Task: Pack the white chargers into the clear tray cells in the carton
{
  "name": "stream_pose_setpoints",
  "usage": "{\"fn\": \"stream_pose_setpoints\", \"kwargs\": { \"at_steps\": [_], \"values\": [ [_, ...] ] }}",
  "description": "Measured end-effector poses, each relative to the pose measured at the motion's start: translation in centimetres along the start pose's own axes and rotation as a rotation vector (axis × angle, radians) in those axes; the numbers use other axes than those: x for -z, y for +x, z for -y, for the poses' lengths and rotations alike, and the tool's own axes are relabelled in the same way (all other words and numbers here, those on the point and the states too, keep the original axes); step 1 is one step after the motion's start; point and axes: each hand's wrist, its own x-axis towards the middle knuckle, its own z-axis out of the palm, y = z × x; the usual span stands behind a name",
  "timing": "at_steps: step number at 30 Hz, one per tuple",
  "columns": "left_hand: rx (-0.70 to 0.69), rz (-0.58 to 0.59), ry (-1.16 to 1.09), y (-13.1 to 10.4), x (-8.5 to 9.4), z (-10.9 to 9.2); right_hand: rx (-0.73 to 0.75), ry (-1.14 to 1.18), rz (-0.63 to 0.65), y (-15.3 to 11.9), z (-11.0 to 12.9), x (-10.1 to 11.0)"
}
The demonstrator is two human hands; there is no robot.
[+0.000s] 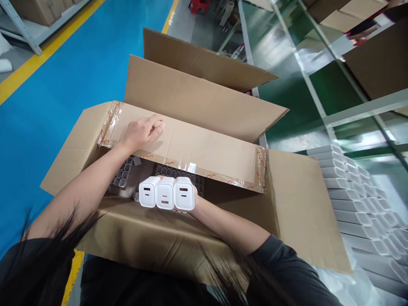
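My right hand [195, 199] holds three white charger housings [165, 193] side by side above the opening of a large cardboard box [153, 238]. Their port ends, with narrow slots, face me, and they hide most of my fingers. Loosely curled, my left hand [143, 131] rests on a smaller taped cardboard box [204, 146] that lies across the far part of the opening. No object shows in its fingers. Inside the large box, rows of housings [180, 174] sit partly hidden under the taped box.
Stacked white hollow sleeves [353, 204] stand at the right, beside the box's side flap [309, 204]. Tall flaps [204, 95] rise at the far side. A metal rack [22, 25] stands at upper left, beyond the blue floor [79, 63]. A red stool [199, 6] is at the back.
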Motion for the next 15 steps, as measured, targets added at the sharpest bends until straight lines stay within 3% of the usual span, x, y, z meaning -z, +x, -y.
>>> {"fn": "stream_pose_setpoints", "kwargs": {
  "at_steps": [2, 4, 9, 11, 15],
  "values": [
    [0.0, 0.002, 0.001, 0.0, -0.1, 0.0, 0.041, -0.086, 0.001, -0.1, 0.2, 1.1],
    [-0.005, 0.008, -0.003, 0.0, -0.2, 0.0, 0.058, -0.33, -0.021, 0.3, 0.4, 3.1],
    [-0.001, 0.033, -0.017, 0.0, -0.3, -0.1, -0.12, -1.555, 0.028, 4.4, 0.0, 9.5],
    [0.007, 0.044, -0.016, 0.1, -0.3, -0.1, -0.15, -1.743, 0.078, 6.7, -1.1, 11.2],
    [0.004, 0.051, -0.027, 0.1, -0.5, -0.1, -0.168, -1.898, 0.249, 10.1, -4.1, 12.9]
  ]
}}
